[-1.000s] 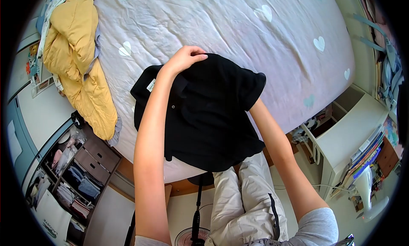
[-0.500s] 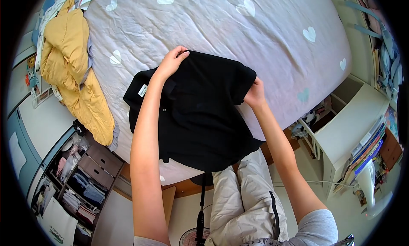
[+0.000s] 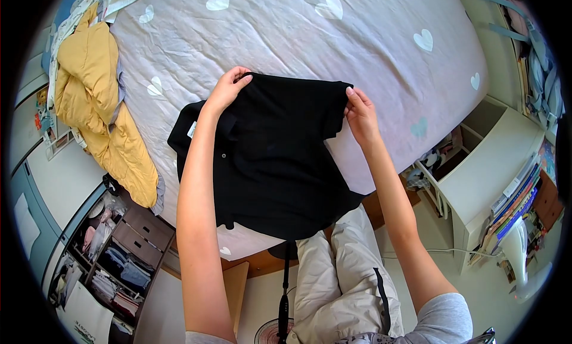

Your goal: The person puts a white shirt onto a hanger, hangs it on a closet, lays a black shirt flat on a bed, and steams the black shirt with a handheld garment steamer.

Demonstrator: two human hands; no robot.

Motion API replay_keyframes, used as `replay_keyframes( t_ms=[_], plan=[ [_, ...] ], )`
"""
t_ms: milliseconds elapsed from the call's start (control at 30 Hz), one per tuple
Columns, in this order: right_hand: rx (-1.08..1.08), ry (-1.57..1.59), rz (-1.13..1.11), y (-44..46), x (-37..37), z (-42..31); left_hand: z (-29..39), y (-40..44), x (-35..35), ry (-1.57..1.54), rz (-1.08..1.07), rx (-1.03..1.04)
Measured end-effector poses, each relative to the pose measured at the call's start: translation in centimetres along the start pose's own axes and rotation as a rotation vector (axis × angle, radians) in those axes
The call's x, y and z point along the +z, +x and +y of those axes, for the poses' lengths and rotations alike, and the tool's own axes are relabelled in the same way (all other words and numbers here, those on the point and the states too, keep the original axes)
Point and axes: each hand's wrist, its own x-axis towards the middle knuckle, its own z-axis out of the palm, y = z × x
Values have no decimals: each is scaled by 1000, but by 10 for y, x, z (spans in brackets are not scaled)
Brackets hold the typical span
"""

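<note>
A black short-sleeved shirt (image 3: 280,165) with a collar, a small button and a white neck label lies spread at the near edge of the bed. My left hand (image 3: 229,88) pinches its far edge near the shoulder, thumb on top. At the far right corner of the sleeve, my right hand (image 3: 361,113) grips the hem between thumb and fingers. The fabric between the two hands is drawn fairly straight. My left forearm crosses over the collar and hides part of it.
The bed (image 3: 381,58) has a pale sheet with hearts. A yellow quilt (image 3: 89,76) is bunched at its left. Shelves of clothes (image 3: 122,260) stand lower left. To the right are a white cabinet (image 3: 494,159) and several books (image 3: 512,204). A fan (image 3: 271,331) is below.
My right hand has moved up from the sleeve opening to the sleeve's far corner, pulling that edge straighter. My left hand keeps its pinch and has shifted slightly left in view.
</note>
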Motion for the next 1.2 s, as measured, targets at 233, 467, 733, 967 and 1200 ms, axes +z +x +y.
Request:
replay_keyframes(
  t_ms=[233, 467, 733, 967, 1200],
  plan=[
    [-83, -127, 109, 3, -5, 5, -5, 1, 1, -6, 22, 1],
    [-362, -807, 351, 18, 6, -1, -7, 4, 4, 18, 98, 16],
    [-444, -1088, 225, 26, 1, -8, -14, 6, 4, 11, 115, 68],
    [-601, -1037, 72, 11, -1, -4, 20, -41, 22, 498, 347, 431],
    [-947, -1322, -160, -34, -25, 18, -5, -101, 28, 854, 222, 599]
  ],
)
